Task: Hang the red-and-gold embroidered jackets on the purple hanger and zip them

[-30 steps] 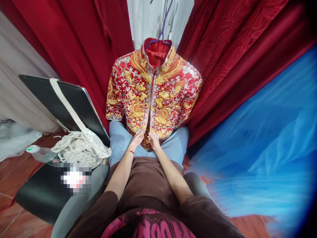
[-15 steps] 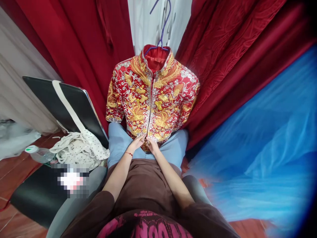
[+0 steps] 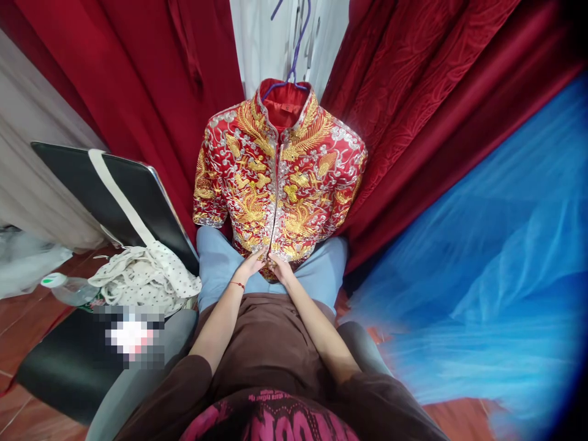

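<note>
Left hand (image 3: 252, 265) and right hand (image 3: 281, 269) pinch the red jacket (image 3: 252, 196) by its hem, there above the lap (image 3: 214, 254)! Black chair (image 3: 59, 367) and spotted cloth (image 3: 147, 278) crowd the left, blue tulle (image 3: 482, 275) the right!

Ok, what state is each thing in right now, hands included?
Jacket: on the hanger, front edges close together, collar open.
Left hand: pinching the jacket's lower front edge.
Right hand: pinching the opposite edge.
Hanger: inside the jacket, hook up.
Bottle: capped.
Dotted cloth: bunched on the chair.
Strap: draped over the chair back.
</note>
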`<state>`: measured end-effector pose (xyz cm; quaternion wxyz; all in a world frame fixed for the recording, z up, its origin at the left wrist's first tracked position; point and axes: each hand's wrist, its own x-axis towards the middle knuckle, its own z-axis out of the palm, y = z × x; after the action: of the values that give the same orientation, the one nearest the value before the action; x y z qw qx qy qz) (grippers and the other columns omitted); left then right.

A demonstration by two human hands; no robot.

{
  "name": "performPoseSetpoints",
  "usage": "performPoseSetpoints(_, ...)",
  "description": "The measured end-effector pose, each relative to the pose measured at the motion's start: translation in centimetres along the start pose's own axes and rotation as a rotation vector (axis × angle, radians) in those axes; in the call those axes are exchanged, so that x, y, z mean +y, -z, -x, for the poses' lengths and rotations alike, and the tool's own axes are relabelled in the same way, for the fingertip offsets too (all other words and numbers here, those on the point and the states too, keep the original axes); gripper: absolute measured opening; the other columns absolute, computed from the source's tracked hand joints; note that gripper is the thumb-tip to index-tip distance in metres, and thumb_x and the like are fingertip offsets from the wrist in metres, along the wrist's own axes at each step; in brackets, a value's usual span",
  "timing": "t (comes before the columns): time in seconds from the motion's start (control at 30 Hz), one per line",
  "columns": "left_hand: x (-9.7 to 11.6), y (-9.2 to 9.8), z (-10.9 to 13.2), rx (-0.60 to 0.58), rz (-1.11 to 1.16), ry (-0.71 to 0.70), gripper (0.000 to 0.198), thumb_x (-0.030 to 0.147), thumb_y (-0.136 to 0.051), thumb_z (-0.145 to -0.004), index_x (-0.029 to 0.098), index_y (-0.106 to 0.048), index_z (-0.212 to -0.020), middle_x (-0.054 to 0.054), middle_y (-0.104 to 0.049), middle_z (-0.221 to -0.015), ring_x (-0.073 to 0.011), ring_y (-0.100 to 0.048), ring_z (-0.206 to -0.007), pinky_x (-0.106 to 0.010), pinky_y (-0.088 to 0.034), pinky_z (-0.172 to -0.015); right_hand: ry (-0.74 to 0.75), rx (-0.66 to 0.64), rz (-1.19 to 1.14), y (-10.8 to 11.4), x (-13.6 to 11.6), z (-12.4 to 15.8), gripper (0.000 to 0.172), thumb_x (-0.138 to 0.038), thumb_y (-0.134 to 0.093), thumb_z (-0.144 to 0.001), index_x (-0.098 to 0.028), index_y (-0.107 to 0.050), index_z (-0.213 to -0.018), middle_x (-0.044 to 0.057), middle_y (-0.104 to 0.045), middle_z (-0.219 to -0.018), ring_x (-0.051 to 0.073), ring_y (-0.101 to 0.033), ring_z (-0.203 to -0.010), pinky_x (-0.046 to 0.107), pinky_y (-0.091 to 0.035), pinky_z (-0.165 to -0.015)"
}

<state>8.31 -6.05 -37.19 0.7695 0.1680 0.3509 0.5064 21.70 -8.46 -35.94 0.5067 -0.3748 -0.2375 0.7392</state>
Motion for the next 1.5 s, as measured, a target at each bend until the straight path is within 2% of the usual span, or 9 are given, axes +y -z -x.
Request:
performPoseSetpoints(0.17, 0.0, 0.1, 0.0, -0.02, -0.01, -0.023, 0.004, 0.016, -0.075, -0.083, 0.014, -0.073, -0.085, -0.004, -0.071, -0.08, -0.0113, -0.063, -0.076, -0.024, -0.05, -0.079, 0.002, -0.01, -0.004, 0.1, 0.1, 0.0, 0.034, -0.035, -0.09, -0.058, -0.018, -0.07, -0.079, -0.001, -0.069, -0.07, 0.009, -0.057, -0.063, 0.022, -0.043, -0.059)
performPoseSetpoints(0.37, -0.3, -0.3, 0.3, -0.02, -0.061, -0.05, 0.01, 0.012, -0.078, -0.077, 0.013, -0.072, -0.085, -0.005, -0.074, -0.086, -0.0132, -0.066, -0.081, -0.026, -0.051, -0.082, 0.004, 0.0, -0.032, 0.5, 0.0, -0.3, 0.033, -0.032, -0.09, -0.059, -0.019, -0.069, -0.08, -0.002, -0.067, -0.07, 0.01, -0.057, -0.064, 0.022, -0.045, -0.059)
performPoseSetpoints(0.7, -0.2, -0.9, 0.8, 0.047, -0.086, -0.142, 0.023, 0.012, -0.085, -0.068, 0.011, -0.075, -0.089, -0.01, -0.077, -0.09, -0.0175, -0.07, -0.086, -0.031, -0.052, -0.089, -0.011, 0.029, -0.017, 0.7, 0.2, -0.8, 0.033, -0.032, -0.088, -0.06, -0.018, -0.067, -0.08, -0.005, -0.064, -0.065, 0.007, -0.052, -0.057, 0.02, -0.041, -0.055)
performPoseSetpoints(0.87, -0.1, -1.4, 1.1, 0.109, -0.088, -0.201, 0.025, 0.011, -0.085, -0.066, 0.014, -0.074, -0.088, -0.006, -0.077, -0.088, -0.0164, -0.071, -0.087, -0.032, -0.052, -0.093, -0.025, 0.03, -0.048, 0.4, 0.0, -0.3, 0.027, -0.025, -0.086, -0.06, -0.016, -0.068, -0.078, -0.001, -0.066, -0.068, 0.008, -0.053, -0.058, 0.021, -0.042, -0.053)
performPoseSetpoints(1.0, -0.3, -2.0, 1.4, 0.116, -0.101, -0.223, 0.026, 0.011, -0.086, -0.064, 0.014, -0.074, -0.087, -0.004, -0.076, -0.085, -0.0156, -0.071, -0.082, -0.032, -0.052, -0.091, -0.006, 0.045, -0.074, 0.4, -0.2, 0.0, 0.021, -0.023, -0.083, -0.062, -0.019, -0.068, -0.076, 0.0, -0.066, -0.07, 0.01, -0.053, -0.059, 0.021, -0.041, -0.05)
performPoseSetpoints(1.2, -0.8, -2.4, 1.6, 0.084, -0.146, -0.196, 0.033, 0.009, -0.088, -0.058, 0.01, -0.075, -0.088, -0.009, -0.077, -0.085, -0.0191, -0.071, -0.079, -0.035, -0.053, -0.087, 0.04, 0.103, -0.089, 0.8, -0.4, -0.3, 0.02, -0.022, -0.082, -0.065, -0.02, -0.065, -0.075, -0.003, -0.063, -0.065, 0.009, -0.053, -0.056, 0.021, -0.042, -0.049)
performPoseSetpoints(1.3, -0.8, -2.1, 1.5, 0.09, -0.145, -0.193, 0.035, 0.01, -0.087, -0.059, 0.011, -0.076, -0.093, -0.009, -0.077, -0.088, -0.0198, -0.071, -0.083, -0.035, -0.052, -0.088, 0.021, 0.119, -0.087, 0.8, -0.3, -0.5, 0.019, -0.023, -0.083, -0.065, -0.019, -0.067, -0.074, -0.002, -0.064, -0.065, 0.008, -0.051, -0.054, 0.021, -0.041, -0.047)
performPoseSetpoints(1.5, -0.8, -1.8, 1.3, 0.067, -0.108, -0.2, 0.024, 0.013, -0.085, -0.066, 0.012, -0.074, -0.088, -0.007, -0.076, -0.085, -0.0177, -0.071, -0.082, -0.032, -0.053, -0.086, -0.017, 0.109, -0.081, 0.3, -0.3, -0.4, 0.018, -0.02, -0.083, -0.064, -0.017, -0.068, -0.074, -0.001, -0.065, -0.065, 0.007, -0.05, -0.051, 0.021, -0.041, -0.047)
